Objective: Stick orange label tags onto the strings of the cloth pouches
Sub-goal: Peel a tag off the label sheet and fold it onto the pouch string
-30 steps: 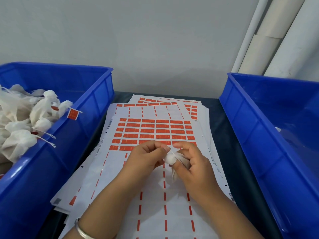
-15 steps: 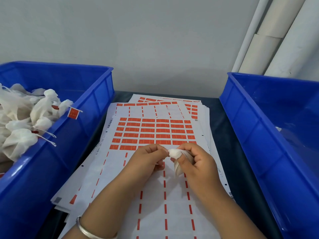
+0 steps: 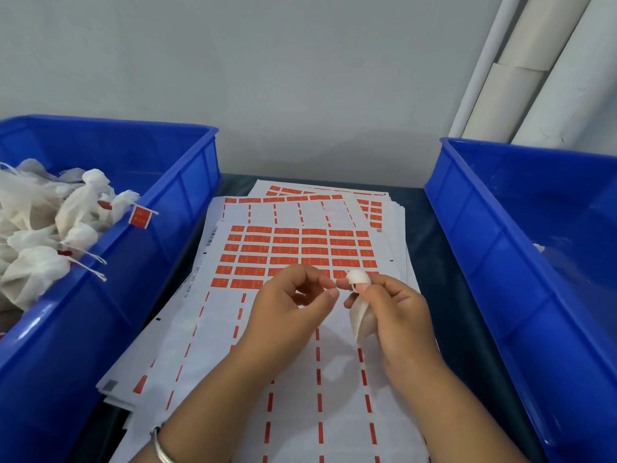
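My right hand point(image 3: 397, 312) grips a small white cloth pouch point(image 3: 360, 315) above the label sheets, its knotted top poking out between thumb and fingers. My left hand point(image 3: 293, 305) is just left of it, thumb and forefinger pinched together at the pouch's thin white string point(image 3: 345, 286). Beneath both hands lies a stack of white sheets with rows of orange label tags point(image 3: 293, 250); the near part of the top sheet is peeled bare. No orange tag shows between my fingers.
A blue bin point(image 3: 187, 182) on the left holds several white pouches point(image 3: 50, 228), some with orange tags point(image 3: 139, 218) on their strings. A second blue bin point(image 3: 484, 235) stands on the right. White pipes point(image 3: 521, 71) run up the wall behind it.
Both hands have drifted slightly right and apart. The pouch now hangs lower out of my right hand, and my left fingers have drawn away from it to the string's end.
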`<state>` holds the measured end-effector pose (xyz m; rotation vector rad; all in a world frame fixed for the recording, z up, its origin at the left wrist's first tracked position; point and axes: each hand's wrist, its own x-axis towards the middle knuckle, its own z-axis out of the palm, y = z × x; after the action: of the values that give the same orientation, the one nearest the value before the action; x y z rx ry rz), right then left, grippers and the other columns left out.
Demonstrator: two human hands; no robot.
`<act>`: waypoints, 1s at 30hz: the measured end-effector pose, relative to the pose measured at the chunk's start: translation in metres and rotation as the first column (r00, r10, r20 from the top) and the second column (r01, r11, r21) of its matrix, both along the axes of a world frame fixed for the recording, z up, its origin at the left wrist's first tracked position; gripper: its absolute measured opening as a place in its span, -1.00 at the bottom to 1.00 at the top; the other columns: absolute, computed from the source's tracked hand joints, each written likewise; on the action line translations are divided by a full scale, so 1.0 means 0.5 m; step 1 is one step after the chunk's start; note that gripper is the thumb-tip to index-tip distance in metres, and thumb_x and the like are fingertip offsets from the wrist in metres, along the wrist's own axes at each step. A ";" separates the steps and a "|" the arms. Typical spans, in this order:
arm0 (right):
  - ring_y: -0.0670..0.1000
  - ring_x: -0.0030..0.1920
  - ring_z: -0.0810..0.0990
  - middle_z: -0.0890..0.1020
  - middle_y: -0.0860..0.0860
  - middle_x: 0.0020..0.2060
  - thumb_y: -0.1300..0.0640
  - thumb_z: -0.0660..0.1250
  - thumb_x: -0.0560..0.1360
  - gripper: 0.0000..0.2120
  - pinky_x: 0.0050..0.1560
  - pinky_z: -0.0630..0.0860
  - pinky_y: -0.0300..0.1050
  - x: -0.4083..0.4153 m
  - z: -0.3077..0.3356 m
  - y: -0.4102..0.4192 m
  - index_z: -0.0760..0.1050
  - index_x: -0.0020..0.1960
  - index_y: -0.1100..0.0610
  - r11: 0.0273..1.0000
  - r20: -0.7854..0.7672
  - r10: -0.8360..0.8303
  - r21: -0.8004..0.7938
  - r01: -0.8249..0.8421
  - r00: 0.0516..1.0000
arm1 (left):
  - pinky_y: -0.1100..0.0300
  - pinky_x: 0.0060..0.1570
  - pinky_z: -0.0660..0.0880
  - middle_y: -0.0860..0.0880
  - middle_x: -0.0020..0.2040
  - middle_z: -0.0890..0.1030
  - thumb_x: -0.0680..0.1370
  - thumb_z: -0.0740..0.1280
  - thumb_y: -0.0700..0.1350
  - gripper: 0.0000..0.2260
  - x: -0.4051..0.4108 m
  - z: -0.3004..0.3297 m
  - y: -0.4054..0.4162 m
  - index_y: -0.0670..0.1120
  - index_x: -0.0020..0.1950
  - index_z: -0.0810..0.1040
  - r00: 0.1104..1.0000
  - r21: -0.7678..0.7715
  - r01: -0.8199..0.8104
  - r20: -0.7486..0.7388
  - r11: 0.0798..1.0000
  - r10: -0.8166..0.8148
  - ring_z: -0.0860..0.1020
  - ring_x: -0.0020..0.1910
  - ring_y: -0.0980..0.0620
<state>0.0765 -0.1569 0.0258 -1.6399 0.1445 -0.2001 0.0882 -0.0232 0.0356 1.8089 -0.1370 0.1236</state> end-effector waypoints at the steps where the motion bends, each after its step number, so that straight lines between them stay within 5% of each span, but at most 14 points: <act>1: -0.10 -0.09 0.64 0.66 -0.27 -0.23 -0.01 0.32 0.51 -0.76 -0.12 0.54 -0.24 0.002 -0.001 0.000 0.60 -0.23 -0.33 0.999 -0.024 0.005 0.044 -0.004 1.000 | 0.49 -0.29 0.46 0.26 -0.22 0.55 0.43 0.43 -0.12 -0.81 -0.004 0.000 -0.001 0.16 -0.27 0.54 0.998 0.052 0.014 0.062 0.999 -0.017 0.51 -0.16 0.26; 5: 0.02 0.06 0.61 0.69 -0.14 -0.11 0.01 0.33 0.50 -0.88 0.16 0.53 0.01 0.006 -0.008 -0.003 0.66 -0.11 -0.09 0.984 -0.120 0.044 0.179 -0.022 0.992 | 0.55 -0.22 0.39 0.30 -0.25 0.49 0.38 0.48 -0.10 -0.66 -0.015 0.000 -0.007 0.35 -0.23 0.45 0.966 0.221 -0.014 0.256 0.975 -0.044 0.45 -0.09 0.34; 10: 0.04 0.05 0.60 0.68 -0.15 -0.15 -0.01 0.32 0.49 -0.86 0.16 0.53 0.01 0.004 -0.008 0.003 0.64 -0.16 -0.19 0.982 -0.141 0.086 0.176 -0.060 0.986 | 0.56 -0.16 0.38 0.35 -0.22 0.42 0.36 0.48 -0.11 -0.76 -0.011 -0.005 -0.003 0.22 -0.13 0.56 0.923 0.302 -0.069 0.382 0.951 -0.054 0.43 -0.05 0.34; 16: 0.06 0.06 0.60 0.68 -0.13 -0.14 0.05 0.34 0.50 -0.83 0.19 0.52 0.08 0.001 -0.006 0.004 0.64 -0.18 -0.17 0.985 -0.128 0.097 0.157 -0.077 0.987 | 0.44 -0.20 0.37 0.36 -0.24 0.38 0.34 0.35 0.06 -0.74 -0.005 -0.005 0.002 -0.01 -0.07 0.69 0.922 0.371 -0.135 0.386 0.919 -0.020 0.46 -0.21 0.21; 20: 0.06 0.04 0.61 0.68 -0.12 -0.16 0.06 0.35 0.49 -0.84 0.18 0.53 0.10 0.002 -0.006 0.005 0.64 -0.19 -0.15 0.987 -0.128 0.094 0.139 -0.076 0.987 | 0.47 -0.19 0.35 0.35 -0.25 0.40 0.40 0.44 0.00 -0.93 -0.007 -0.009 0.002 0.12 -0.15 0.60 0.946 0.400 -0.092 0.322 0.912 -0.046 0.47 -0.16 0.21; 24: 0.05 0.04 0.62 0.68 -0.12 -0.18 0.06 0.35 0.49 -0.84 0.19 0.53 0.13 -0.001 -0.005 0.007 0.65 -0.21 -0.10 0.989 -0.129 0.098 0.126 -0.082 0.987 | 0.54 -0.19 0.33 0.32 -0.23 0.43 0.42 0.42 -0.04 -0.73 -0.011 -0.014 0.000 0.22 -0.30 0.36 0.953 0.410 -0.065 0.294 0.910 -0.065 0.41 -0.03 0.28; 30: 0.05 0.07 0.61 0.68 -0.14 -0.09 0.02 0.38 0.47 -0.90 0.20 0.52 0.12 -0.001 -0.004 0.002 0.65 -0.14 -0.16 0.986 -0.124 0.072 0.158 -0.052 0.990 | 0.59 -0.17 0.35 0.33 -0.19 0.42 0.40 0.45 -0.06 -0.71 -0.011 -0.012 0.001 0.24 -0.24 0.36 0.955 0.387 -0.098 0.297 0.917 -0.023 0.38 0.00 0.34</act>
<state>0.0762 -0.1560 0.0240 -1.5001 0.2022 -0.0340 0.0825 -0.0229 0.0297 2.1936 -0.3623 0.4222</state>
